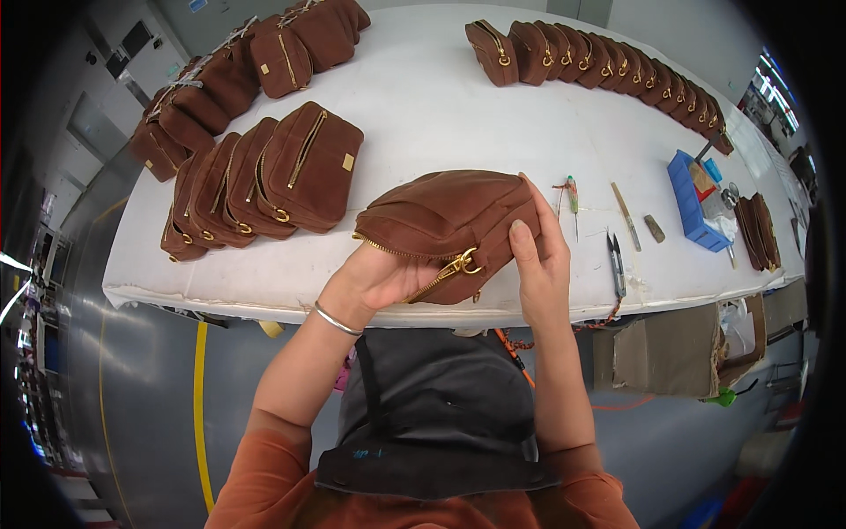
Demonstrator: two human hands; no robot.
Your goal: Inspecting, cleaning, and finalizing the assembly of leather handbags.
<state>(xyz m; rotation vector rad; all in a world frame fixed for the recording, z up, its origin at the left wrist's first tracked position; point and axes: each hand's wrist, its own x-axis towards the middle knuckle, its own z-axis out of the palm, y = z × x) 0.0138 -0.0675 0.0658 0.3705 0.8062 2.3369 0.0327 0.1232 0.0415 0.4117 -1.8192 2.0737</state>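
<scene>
A brown zippered bag (449, 212) with gold zipper teeth and a gold ring is held up over the near edge of the table, its zipper open and facing me. My left hand (374, 275) reaches into the opening; its fingers are partly hidden inside and bear the bag from within. At the bag's right end, my right hand (539, 251) grips it, thumb on the near face and fingers behind. Similar brown bags (313, 167) stand in a leaning row just to the left.
More brown bags (282, 60) lie far left, and a long row (573, 57) stands far right. On the right are a screwdriver (573, 196), a thin tool (627, 214), black snips (616, 264), a blue bin (687, 198) and brown leather pieces (758, 231). A cardboard box (670, 348) sits below the table edge.
</scene>
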